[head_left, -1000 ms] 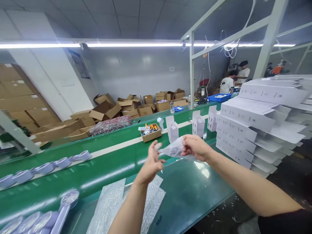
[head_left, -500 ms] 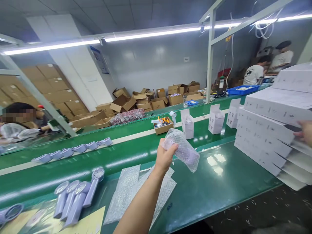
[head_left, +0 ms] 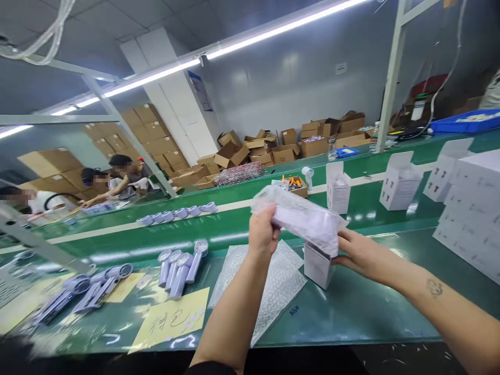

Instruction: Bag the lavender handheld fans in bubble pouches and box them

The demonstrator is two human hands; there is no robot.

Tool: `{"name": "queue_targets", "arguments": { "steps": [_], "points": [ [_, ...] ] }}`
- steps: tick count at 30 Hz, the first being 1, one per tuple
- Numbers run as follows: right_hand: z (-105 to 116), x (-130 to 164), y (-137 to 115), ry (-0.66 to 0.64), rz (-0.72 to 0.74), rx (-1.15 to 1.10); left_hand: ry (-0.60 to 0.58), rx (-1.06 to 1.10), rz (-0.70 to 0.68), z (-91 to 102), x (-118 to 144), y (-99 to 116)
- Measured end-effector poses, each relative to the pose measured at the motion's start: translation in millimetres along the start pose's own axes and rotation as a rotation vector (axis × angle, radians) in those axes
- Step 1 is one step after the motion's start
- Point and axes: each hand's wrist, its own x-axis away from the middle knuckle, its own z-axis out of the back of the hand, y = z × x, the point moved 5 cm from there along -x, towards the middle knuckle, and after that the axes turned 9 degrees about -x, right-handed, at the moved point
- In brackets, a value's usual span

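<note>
My left hand (head_left: 262,235) fingers clamped on bubble-wrapped fan (head_left: 302,219), tilted w/ low end over small white box (head_left: 318,264); right hand (head_left: 357,252) fingers wrapped round box on green desk (head_left: 351,307).

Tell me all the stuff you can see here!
bubble-wrapped item: one, clear wrap over pale purple, held above the small box
small box: one, white, on the green table under the right hand
bubble-wrap sheets: a pile, clear, flat on the table
handheld fans: several, lilac, left on the table
yellow paper: one, near table edge
open white boxes: a few, on the green belt
cardboard boxes: many, brown, by the wall
left hand: grips the wrapped item
right hand: touches the small box
</note>
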Motion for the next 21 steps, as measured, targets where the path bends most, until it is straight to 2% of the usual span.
{"name": "queue_targets", "arguments": {
  "steps": [3,6,8,10,13,15,17,20,21],
  "points": [
    [-24,-2,12,0.021,0.068,-0.006,0.028,-0.346,-0.26,3.6,3,8],
    [-37,0,16,0.199,0.093,0.013,-0.042,-0.818,-0.498,-1.1,19,23],
    [-46,1,16,0.26,0.123,0.026,-0.157,-1.121,-0.622,-19.0,33,26],
    [-51,2,15,0.267,0.156,0.031,-0.273,-1.347,-0.718,-45.5,44,20],
    [-52,5,18,0.264,0.163,0.035,-0.35,-1.506,-0.721,-80.2,46,8],
    [-50,8,21,0.272,0.155,0.028,-0.373,-1.529,-0.664,-91.5,43,6],
    [-51,11,21,0.26,0.149,0.012,-0.475,-1.517,-0.636,-95.5,43,9],
    [-55,14,22,0.239,0.127,-0.032,-0.708,-1.459,-0.594,-94.1,47,21],
    [-56,14,22,0.247,0.109,-0.047,-0.735,-1.449,-0.556,-92.4,46,25]
  ]
}}
